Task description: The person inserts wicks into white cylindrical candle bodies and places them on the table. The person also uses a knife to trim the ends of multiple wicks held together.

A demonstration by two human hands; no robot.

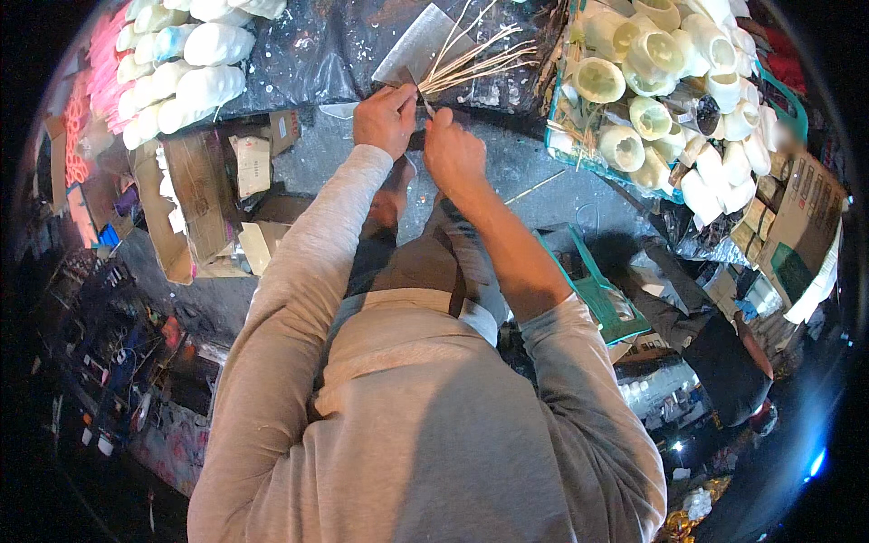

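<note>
At the near edge of the dark covered work surface, my two hands are close together. My right hand [455, 152] is closed around the end of a narrow knife [420, 93], its dark blade slanting up toward the left. My left hand [387, 120] is closed with fingertips pinched beside the blade; what they hold is too small to make out. Just beyond lies a loose fan of thin pale sticks [480, 65], their near ends by the knife. A grey flat metal plate [418, 41] lies partly under the sticks and reaches back from my left hand.
White rounded moulded pieces [213, 86] line the left. Hollow translucent cups [656, 56] crowd a tray at the right. Open cardboard boxes [195, 185] stand below left; a green plastic chair [611, 303] is at my right. Another person [729, 362] is farther right.
</note>
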